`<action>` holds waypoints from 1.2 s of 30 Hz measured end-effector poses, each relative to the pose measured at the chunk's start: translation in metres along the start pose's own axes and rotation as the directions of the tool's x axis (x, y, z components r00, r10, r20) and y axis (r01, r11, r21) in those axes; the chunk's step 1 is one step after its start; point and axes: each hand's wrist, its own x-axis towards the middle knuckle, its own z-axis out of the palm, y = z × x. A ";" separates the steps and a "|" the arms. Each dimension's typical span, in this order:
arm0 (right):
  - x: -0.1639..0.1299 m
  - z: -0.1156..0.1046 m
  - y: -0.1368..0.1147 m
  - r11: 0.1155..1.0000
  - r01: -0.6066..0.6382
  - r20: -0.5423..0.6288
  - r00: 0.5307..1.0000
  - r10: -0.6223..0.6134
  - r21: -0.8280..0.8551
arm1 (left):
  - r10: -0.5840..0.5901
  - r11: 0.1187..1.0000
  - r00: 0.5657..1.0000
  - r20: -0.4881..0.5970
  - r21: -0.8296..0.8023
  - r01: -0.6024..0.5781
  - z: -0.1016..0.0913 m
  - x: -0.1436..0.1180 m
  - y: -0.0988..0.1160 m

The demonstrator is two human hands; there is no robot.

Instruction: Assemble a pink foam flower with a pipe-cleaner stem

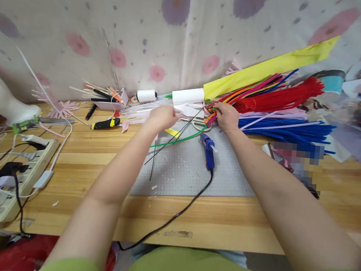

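Both arms reach far across the table toward the back wall. The right hand rests on the near ends of a mixed bundle of pipe cleaners, fingers curled down among the orange, pink and green stems; the grip looks pinched on a few of them, though which ones cannot be told. The bundle lies at the back of the table, fanning right and up beside a yellow paper roll, with a red bunch and a blue bunch just to its right. The left hand is blurred, fingers folded loosely; whether its grip holds anything cannot be told. It hovers just over thin dark wires and a green wire that run down onto a grey mat. A blue glue gun lies on the mat between the two forearms, its black cord trailing off the near edge. A white roll and a white spool sit behind the hands. To the left lie a black-and-yellow knife and a power strip full of plugs.
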 end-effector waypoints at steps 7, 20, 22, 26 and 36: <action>-0.002 -0.002 0.006 0.998 0.058 0.035 0.998 -0.057 -0.027 | 0.137 0.930 0.990 -0.026 -0.341 -0.138 0.071 0.074 0.079; -0.004 -0.003 0.008 0.992 0.093 0.103 0.991 -0.084 -0.083 | 0.222 0.958 0.969 -0.106 -0.160 -0.237 0.083 0.093 0.093; -0.002 -0.003 0.010 0.992 0.093 0.099 0.991 -0.084 -0.087 | 0.206 0.963 0.973 -0.107 -0.153 -0.221 0.082 0.091 0.092; 0.002 -0.004 0.010 0.992 0.084 0.100 0.992 -0.075 -0.091 | 0.173 0.969 0.976 -0.130 -0.155 -0.192 0.073 0.076 0.078; 0.006 -0.001 0.007 0.997 0.071 0.116 0.991 -0.066 -0.043 | 0.187 0.955 0.976 -0.112 -0.214 -0.207 0.019 -0.028 -0.052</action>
